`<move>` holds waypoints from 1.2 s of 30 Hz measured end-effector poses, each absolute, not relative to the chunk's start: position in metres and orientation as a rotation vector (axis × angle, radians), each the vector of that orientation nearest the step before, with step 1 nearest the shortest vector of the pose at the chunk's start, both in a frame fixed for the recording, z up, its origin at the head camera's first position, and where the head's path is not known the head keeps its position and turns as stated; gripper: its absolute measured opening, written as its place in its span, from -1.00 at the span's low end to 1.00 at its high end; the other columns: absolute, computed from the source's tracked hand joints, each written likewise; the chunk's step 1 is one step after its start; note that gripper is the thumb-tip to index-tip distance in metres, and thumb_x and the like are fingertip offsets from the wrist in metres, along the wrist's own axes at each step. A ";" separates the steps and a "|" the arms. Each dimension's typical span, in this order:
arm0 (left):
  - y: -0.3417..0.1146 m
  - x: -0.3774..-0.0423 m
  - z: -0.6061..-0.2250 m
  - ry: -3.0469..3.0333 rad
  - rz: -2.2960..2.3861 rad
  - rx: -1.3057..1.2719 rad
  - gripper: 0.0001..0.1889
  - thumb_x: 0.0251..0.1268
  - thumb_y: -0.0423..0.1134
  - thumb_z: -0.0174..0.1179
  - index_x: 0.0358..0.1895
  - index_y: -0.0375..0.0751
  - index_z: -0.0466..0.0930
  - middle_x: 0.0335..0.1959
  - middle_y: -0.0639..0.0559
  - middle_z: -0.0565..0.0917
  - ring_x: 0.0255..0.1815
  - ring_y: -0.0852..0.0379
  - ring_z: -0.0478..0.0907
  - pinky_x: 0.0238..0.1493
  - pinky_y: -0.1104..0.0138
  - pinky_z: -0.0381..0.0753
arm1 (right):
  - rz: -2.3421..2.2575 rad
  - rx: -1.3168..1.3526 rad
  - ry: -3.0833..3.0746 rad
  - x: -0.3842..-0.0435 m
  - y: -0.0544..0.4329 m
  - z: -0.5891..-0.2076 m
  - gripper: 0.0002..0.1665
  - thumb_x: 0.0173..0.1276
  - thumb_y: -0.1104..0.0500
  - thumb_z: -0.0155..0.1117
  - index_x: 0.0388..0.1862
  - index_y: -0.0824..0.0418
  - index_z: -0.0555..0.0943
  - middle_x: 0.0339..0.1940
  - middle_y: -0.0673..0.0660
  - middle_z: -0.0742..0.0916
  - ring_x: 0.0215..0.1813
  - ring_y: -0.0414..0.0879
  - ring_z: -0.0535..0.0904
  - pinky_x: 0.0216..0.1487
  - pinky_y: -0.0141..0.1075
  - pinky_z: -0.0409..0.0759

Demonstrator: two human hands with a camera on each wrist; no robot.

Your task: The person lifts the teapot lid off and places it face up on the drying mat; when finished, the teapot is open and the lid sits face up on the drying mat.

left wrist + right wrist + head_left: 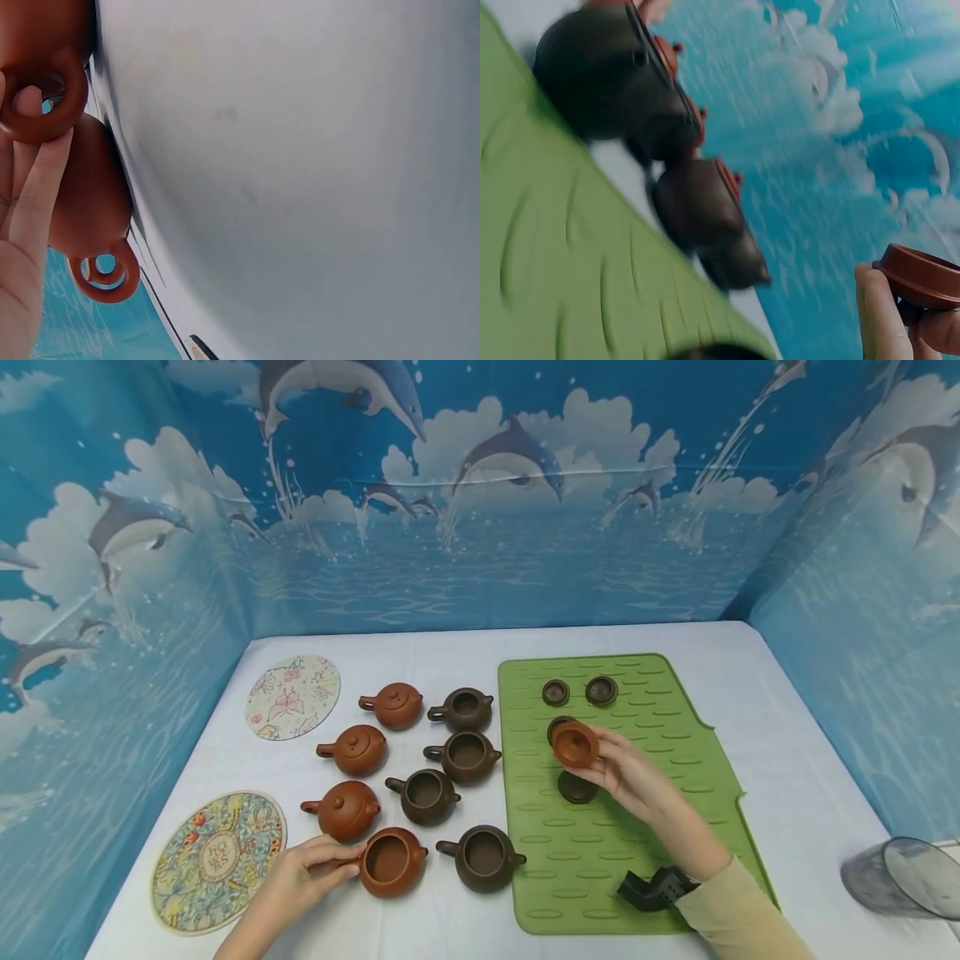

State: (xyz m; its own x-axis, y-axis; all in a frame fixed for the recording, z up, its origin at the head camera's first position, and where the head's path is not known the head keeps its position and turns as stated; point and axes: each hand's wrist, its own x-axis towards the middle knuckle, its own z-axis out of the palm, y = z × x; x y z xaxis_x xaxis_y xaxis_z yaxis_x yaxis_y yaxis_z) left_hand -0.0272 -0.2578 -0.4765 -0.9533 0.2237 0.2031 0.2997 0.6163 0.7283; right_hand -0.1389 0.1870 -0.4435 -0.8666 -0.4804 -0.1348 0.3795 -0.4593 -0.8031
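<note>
The held teapot (392,865) and lid (575,744) are reddish brown, the mat (637,827) green, the backdrop (480,585) dolphin-patterned blue.

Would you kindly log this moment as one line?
Left hand: holds lidless reddish teapot by handle | right hand: holds reddish lid above green mat | other reddish teapots: lidded | dark teapots: lidless
</note>
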 end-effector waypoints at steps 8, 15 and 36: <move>-0.258 -0.028 -0.474 -2.785 -1.265 -0.397 -0.76 -0.03 -0.37 0.49 -0.22 -0.13 0.81 -0.34 0.16 0.73 -0.23 0.48 0.59 -0.24 0.50 0.69 | -2.414 -0.112 1.221 -0.154 0.237 -0.453 -0.66 0.65 0.09 -0.19 0.11 0.13 0.53 0.02 0.07 0.74 0.06 -0.11 0.70 0.16 -0.34 0.61; -0.258 -0.026 -0.474 -2.767 -1.279 -0.405 -0.77 -0.04 -0.39 0.49 -0.23 -0.17 0.81 -0.35 0.13 0.73 -0.24 0.49 0.59 -0.25 0.50 0.69 | -2.049 0.109 1.899 -0.164 0.252 -0.459 -0.20 0.59 -0.11 -0.10 0.52 0.43 0.07 0.22 0.14 0.59 -0.03 -0.42 0.60 0.16 -0.51 0.56; -0.257 -0.027 -0.472 -2.822 -1.255 -0.387 -0.76 0.01 -0.38 0.47 -0.20 -0.07 0.81 -0.33 0.22 0.71 -0.25 0.47 0.58 -0.23 0.51 0.67 | -1.183 0.106 2.623 -0.177 0.240 -0.466 -0.23 0.55 -0.21 -0.04 0.41 0.37 0.37 0.37 0.50 0.44 0.23 0.35 0.53 0.24 0.22 0.46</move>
